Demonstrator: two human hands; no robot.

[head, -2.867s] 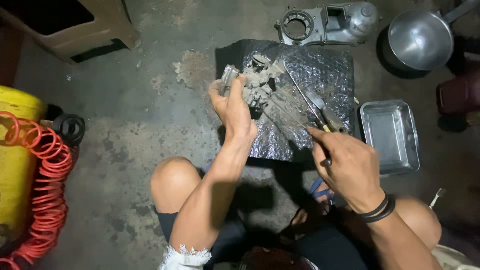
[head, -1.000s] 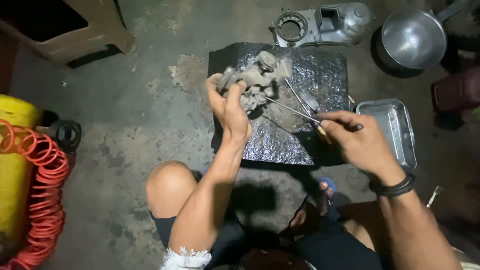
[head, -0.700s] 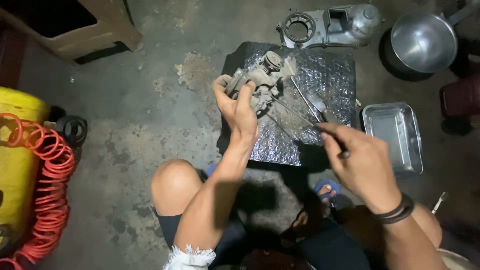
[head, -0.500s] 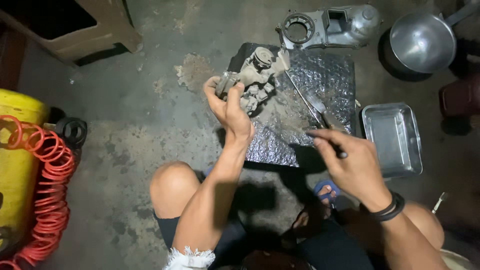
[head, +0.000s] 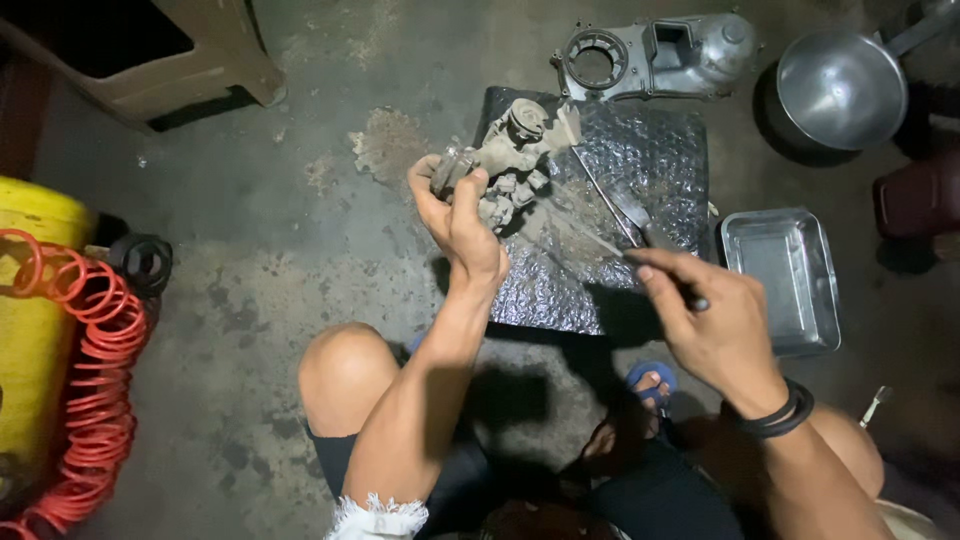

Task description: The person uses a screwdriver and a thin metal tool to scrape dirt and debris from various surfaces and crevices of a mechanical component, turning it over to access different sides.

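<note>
Gripping a grimy carburetor [head: 505, 165] in our left hand [head: 458, 215], fingers [head: 470, 192] wrapped tight around its lower body, we've got it lifted just above the near-left corner of the black bubble-wrap mat [head: 620, 200]. Our right hand [head: 715, 320] has its fingers [head: 660, 275] pinched closed on the dark handle of a thin metal pick tool [head: 640, 235], over the mat's near right edge, with the shaft pointing up toward the carburetor. Can't tell if the tip actually touches it.

Working out from the mat: a shiny metal tray [head: 785, 280] sits just beside its right edge, a grey engine cover [head: 655, 60] lies just past its far edge, and a steel pan [head: 840, 90] is beyond the far right corner. Well off to the mat's left there's a red coiled air hose [head: 90, 400] draped on a yellow tank [head: 35, 300]. Everything's on the stained concrete floor [head: 250, 220].
</note>
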